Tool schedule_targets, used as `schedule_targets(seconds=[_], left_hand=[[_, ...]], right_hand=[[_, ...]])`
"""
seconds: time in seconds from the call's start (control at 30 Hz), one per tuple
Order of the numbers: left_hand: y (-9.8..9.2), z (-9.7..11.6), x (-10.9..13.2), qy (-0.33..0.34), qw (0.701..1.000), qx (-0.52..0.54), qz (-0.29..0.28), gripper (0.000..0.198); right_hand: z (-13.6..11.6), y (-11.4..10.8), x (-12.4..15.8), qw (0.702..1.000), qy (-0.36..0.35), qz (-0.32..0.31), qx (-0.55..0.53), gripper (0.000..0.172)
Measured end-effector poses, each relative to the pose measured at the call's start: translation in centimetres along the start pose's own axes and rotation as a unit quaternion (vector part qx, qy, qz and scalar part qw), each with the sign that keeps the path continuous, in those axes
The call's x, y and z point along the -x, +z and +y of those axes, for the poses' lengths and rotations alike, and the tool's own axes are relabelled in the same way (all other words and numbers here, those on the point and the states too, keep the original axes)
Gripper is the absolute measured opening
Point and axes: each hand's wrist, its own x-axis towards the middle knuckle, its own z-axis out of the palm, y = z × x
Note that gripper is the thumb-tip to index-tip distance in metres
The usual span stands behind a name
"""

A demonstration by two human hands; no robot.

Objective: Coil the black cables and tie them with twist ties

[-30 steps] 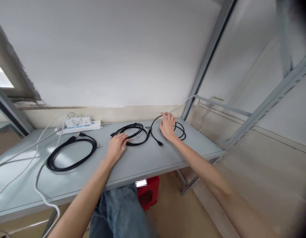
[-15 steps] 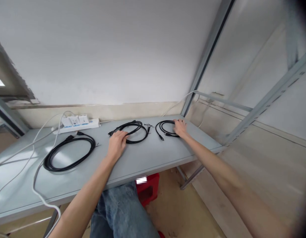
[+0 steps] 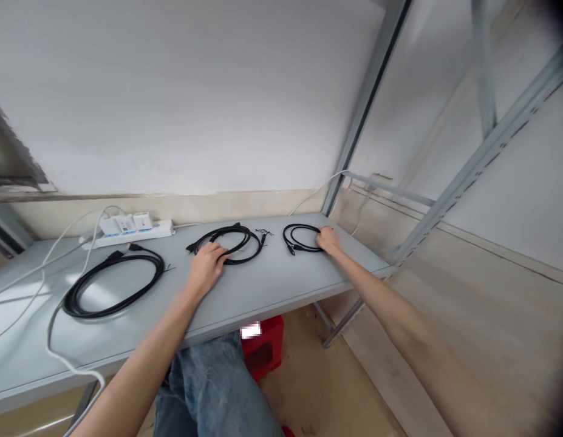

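Curled nearly closed, the left hand (image 3: 208,267) held an overlapping black coil (image 3: 238,263), the right hand (image 3: 328,239) a smaller black loop (image 3: 303,248).

The left coil (image 3: 99,314), middle coil (image 3: 238,262) and right coil (image 3: 303,225) of cable are all plain black against the pale blue-grey bench (image 3: 258,285), while the power strip (image 3: 160,229) is white with blue patches and the adapters (image 3: 143,221) are white. The wall (image 3: 194,109) is white above a cream band (image 3: 245,201); the frame post (image 3: 358,115) is grey with a dark stripe. The stool (image 3: 276,340) is solid red, the jeans (image 3: 217,382) mottled faded blue.
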Motion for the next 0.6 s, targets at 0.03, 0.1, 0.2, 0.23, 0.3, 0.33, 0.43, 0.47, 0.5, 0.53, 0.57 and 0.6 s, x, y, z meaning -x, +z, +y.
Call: schedule_targets(seconds=[0.03, 0.1, 0.2, 0.23, 0.3, 0.33, 0.43, 0.47, 0.5, 0.53, 0.57, 0.6], left_hand=[[0.1, 0.0, 0.0, 0.009, 1.0, -0.004, -0.017, 0.03], [0.2, 0.2, -0.1, 0.025, 0.998, -0.012, -0.051, 0.029], [0.2, 0.6, -0.1, 0.05, 0.993, -0.029, -0.099, 0.031], [0.1, 0.7, -0.1, 0.056, 0.992, -0.036, -0.108, 0.032], [0.0, 1.0, 0.0, 0.063, 0.99, -0.048, -0.115, 0.035], [-0.1, 1.1, 0.0, 0.063, 0.99, -0.052, -0.113, 0.037], [-0.2, 1.4, 0.1, 0.058, 0.992, -0.051, -0.101, 0.043], [-0.3, 1.5, 0.1, 0.057, 0.993, -0.047, -0.097, 0.045], [-0.3, 1.6, 0.1, 0.056, 0.993, -0.042, -0.095, 0.046], [-0.3, 1.6, 0.1, 0.055, 0.994, -0.037, -0.092, 0.047], [-0.3, 1.6, 0.1, 0.053, 0.994, -0.033, -0.089, 0.048], [-0.2, 1.6, 0.1, 0.051, 0.994, -0.03, -0.087, 0.048]], right_hand=[[-0.5, 0.0, 0.6, 1.0, -0.008, 0.011, 0.001, 0.054], [-1.9, -0.1, 1.8, 0.998, -0.041, 0.047, -0.002, 0.061], [-4.4, -0.6, 3.6, 0.987, -0.129, 0.099, -0.005, 0.061], [-5.2, -0.8, 4.0, 0.982, -0.157, 0.103, -0.002, 0.058], [-6.1, -1.2, 4.7, 0.978, -0.186, 0.096, 0.004, 0.054], [-6.1, -1.3, 4.8, 0.979, -0.182, 0.092, 0.004, 0.053], [-4.9, -1.3, 4.1, 0.992, -0.085, 0.088, -0.008, 0.059], [-4.1, -1.2, 3.6, 0.996, -0.032, 0.078, -0.013, 0.064], [-3.2, -1.1, 3.0, 0.998, 0.019, 0.059, -0.013, 0.07], [-2.3, -1.1, 2.3, 0.998, 0.053, 0.035, -0.01, 0.074], [-1.5, -1.1, 1.7, 0.998, 0.058, 0.015, -0.006, 0.074], [-0.7, -1.1, 1.0, 0.999, 0.044, -0.001, -0.002, 0.068]])
